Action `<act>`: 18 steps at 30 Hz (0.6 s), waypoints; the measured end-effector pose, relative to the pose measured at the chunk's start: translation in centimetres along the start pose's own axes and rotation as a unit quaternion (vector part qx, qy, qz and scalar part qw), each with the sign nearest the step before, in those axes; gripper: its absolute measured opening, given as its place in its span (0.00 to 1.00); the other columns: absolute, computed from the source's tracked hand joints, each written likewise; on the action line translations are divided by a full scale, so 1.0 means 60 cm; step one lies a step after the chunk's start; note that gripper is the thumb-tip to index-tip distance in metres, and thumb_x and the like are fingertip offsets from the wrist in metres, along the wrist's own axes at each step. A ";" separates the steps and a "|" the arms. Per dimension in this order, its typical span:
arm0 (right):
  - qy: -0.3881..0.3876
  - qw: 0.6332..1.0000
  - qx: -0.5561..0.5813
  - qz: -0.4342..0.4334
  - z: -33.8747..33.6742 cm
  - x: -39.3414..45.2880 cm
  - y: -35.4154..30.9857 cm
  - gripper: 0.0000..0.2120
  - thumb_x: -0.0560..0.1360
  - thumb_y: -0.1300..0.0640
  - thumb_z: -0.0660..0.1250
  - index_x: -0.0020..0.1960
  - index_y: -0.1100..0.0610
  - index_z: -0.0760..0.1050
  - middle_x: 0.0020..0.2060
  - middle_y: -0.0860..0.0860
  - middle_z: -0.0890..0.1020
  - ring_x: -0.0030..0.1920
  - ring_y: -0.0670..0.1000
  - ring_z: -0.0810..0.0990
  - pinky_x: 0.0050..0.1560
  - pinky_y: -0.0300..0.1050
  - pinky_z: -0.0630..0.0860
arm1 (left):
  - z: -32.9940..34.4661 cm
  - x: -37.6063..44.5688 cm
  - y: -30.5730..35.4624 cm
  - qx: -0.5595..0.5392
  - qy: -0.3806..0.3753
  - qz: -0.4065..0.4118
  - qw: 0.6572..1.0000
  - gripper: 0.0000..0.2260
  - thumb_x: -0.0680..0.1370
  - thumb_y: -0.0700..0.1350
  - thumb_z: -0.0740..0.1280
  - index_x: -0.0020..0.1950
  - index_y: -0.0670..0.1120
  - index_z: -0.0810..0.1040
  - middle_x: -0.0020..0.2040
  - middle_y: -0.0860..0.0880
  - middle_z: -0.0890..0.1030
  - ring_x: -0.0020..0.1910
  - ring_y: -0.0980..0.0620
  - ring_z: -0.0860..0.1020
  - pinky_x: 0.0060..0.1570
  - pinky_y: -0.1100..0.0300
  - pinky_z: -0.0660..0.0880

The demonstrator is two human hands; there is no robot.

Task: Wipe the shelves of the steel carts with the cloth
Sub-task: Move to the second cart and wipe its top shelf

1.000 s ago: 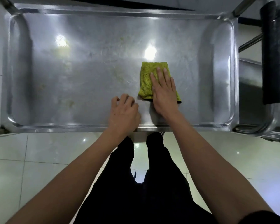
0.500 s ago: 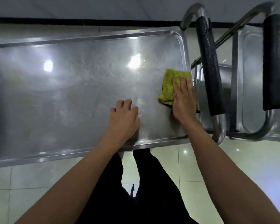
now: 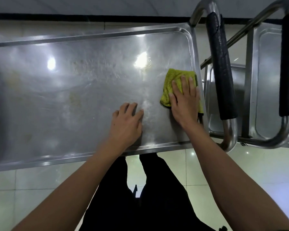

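head view: right hand [image 3: 184, 104] lies flat, fingers extended and apart, pressing the green cloth [image 3: 173, 84] onto the top shelf [image 3: 73, 90] of the steel cart. the cloth lies under the palm, against the shelf's right rim. left hand [image 3: 126, 124] rests just left, fingers loosely curled, holding nothing. padded cart handle [image 3: 221, 69] stands right of the cloth.
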State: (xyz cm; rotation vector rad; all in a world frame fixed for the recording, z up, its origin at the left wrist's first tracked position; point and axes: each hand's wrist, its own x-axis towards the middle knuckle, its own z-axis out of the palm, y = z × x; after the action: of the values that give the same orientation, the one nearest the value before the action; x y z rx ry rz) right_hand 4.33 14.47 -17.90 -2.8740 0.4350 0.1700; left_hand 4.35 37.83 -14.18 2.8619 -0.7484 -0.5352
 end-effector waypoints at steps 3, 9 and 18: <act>-0.005 1.000 -0.005 -0.021 0.009 0.006 -0.050 0.24 0.83 0.44 0.49 0.78 0.47 0.60 0.80 0.51 0.54 0.80 0.55 0.46 0.78 0.58 0.46 | -0.006 -0.003 -0.038 -0.046 0.027 0.024 0.998 0.14 0.78 0.47 0.63 0.62 0.47 0.80 0.68 0.45 0.75 0.69 0.41 0.70 0.57 0.45 0.72; -0.019 0.997 -0.029 -0.065 0.037 0.017 -0.183 0.23 0.84 0.47 0.50 0.78 0.48 0.60 0.80 0.52 0.54 0.80 0.56 0.47 0.78 0.57 0.47 | -0.017 -0.046 -0.139 0.017 0.060 -0.030 0.998 0.13 0.76 0.48 0.62 0.55 0.47 0.81 0.63 0.46 0.77 0.63 0.43 0.72 0.56 0.46 0.65; -0.076 0.980 -0.028 -0.184 0.069 0.056 -0.396 0.31 0.78 0.45 0.43 0.79 0.50 0.58 0.80 0.54 0.54 0.80 0.60 0.47 0.77 0.61 0.48 | -0.022 -0.079 -0.228 0.028 0.058 0.010 0.998 0.15 0.73 0.45 0.66 0.58 0.46 0.81 0.67 0.47 0.77 0.60 0.46 0.77 0.49 0.48 0.67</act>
State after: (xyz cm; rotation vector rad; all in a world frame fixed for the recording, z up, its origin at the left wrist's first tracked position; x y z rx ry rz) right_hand 14.41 36.65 -17.49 -2.9050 -0.1325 0.3363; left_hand 7.11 52.11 -14.46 2.9031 -0.7845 -0.3480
